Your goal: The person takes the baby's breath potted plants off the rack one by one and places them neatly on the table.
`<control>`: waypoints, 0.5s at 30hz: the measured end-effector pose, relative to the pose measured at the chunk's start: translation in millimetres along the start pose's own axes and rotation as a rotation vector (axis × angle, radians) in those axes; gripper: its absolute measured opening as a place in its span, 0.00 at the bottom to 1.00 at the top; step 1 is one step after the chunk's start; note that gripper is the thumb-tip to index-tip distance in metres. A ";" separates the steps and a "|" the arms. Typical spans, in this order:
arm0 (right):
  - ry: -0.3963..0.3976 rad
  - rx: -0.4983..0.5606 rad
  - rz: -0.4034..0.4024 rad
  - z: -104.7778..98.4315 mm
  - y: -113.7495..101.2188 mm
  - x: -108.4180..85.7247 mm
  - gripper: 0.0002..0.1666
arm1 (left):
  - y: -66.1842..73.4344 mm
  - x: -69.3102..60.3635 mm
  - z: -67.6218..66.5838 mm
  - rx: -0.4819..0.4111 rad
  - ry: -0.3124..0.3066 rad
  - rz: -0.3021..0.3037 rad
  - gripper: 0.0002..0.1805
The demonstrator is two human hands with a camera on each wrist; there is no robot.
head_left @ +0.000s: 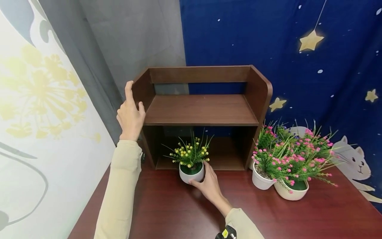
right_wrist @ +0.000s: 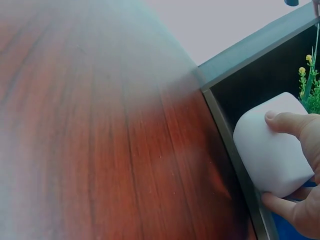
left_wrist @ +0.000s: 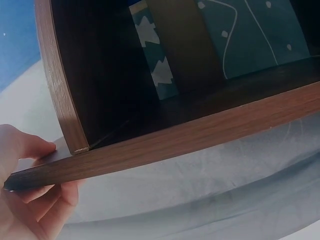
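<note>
A brown two-tier wooden shelf (head_left: 203,109) stands on the table, its lower compartment facing me. My left hand (head_left: 130,119) grips the front edge of its left side panel; in the left wrist view the thumb and fingers lie on either side of the board (left_wrist: 125,162). My right hand (head_left: 210,186) holds a white pot (head_left: 191,175) of yellow flowers (head_left: 188,152) between thumb and fingers, at the front of the lower compartment. In the right wrist view the pot (right_wrist: 272,145) is close to the shelf's bottom front edge; whether it touches cannot be told.
Several potted plants with pink flowers (head_left: 298,156) crowd the right side of the shelf on the reddish-brown table (head_left: 179,212). Behind hangs a blue star-patterned curtain (head_left: 221,33) beside a grey one (head_left: 131,33). A white patterned panel (head_left: 44,159) borders the left.
</note>
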State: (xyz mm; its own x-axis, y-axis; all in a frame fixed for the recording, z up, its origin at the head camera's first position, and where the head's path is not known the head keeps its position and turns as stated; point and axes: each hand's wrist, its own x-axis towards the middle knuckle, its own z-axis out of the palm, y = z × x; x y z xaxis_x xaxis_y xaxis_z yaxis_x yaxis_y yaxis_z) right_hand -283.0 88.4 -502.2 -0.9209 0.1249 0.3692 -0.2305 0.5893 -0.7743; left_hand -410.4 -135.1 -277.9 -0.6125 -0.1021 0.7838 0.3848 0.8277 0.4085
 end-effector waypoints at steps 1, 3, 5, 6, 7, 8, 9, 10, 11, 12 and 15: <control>0.003 0.005 -0.008 -1.9 -0.8 -1.6 0.55 | -0.1 -0.1 -0.2 -0.001 0.000 -0.001 0.36; 0.012 0.017 -0.026 -6.0 -1.7 -4.7 0.54 | -0.4 -0.3 -0.7 -0.001 -0.004 -0.005 0.36; 0.021 0.028 -0.036 -10.3 -2.6 -8.3 0.53 | -0.7 -0.5 -0.9 0.001 -0.006 -0.007 0.36; 0.023 0.030 -0.039 -12.3 -2.3 -10.1 0.53 | -0.9 -0.7 -1.0 0.003 -0.009 -0.009 0.35; 0.025 0.034 -0.039 -14.3 -1.7 -11.8 0.53 | -1.0 -0.9 -0.9 0.007 -0.010 -0.008 0.35; 0.026 0.038 -0.037 -16.5 -1.0 -13.5 0.53 | -1.1 -1.0 -0.8 0.010 -0.010 -0.008 0.35; 0.025 0.042 -0.033 -18.9 -0.6 -15.0 0.53 | -1.1 -1.1 -0.6 0.012 -0.010 -0.007 0.36; 0.024 0.046 -0.029 -21.1 0.3 -16.4 0.53 | -1.1 -1.1 -0.5 0.015 -0.007 -0.006 0.36; 0.022 0.053 -0.026 -23.5 1.2 -17.6 0.53 | -0.9 -1.1 -0.3 0.017 -0.006 -0.005 0.36; 0.019 0.063 -0.020 -25.8 2.3 -18.8 0.53 | -0.7 -1.1 -0.2 0.018 -0.005 -0.003 0.36; 0.015 0.078 -0.003 -33.2 5.1 -22.9 0.54 | -0.1 -0.9 0.2 0.016 -0.004 0.001 0.36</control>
State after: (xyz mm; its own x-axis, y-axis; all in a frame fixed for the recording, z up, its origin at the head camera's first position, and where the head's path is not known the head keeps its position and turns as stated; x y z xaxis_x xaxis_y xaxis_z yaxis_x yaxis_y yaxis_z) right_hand -252.6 115.1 -497.6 -0.9156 0.1352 0.3786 -0.2576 0.5259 -0.8106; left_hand -410.1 -135.0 -278.8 -0.6150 -0.0992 0.7823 0.3743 0.8365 0.4003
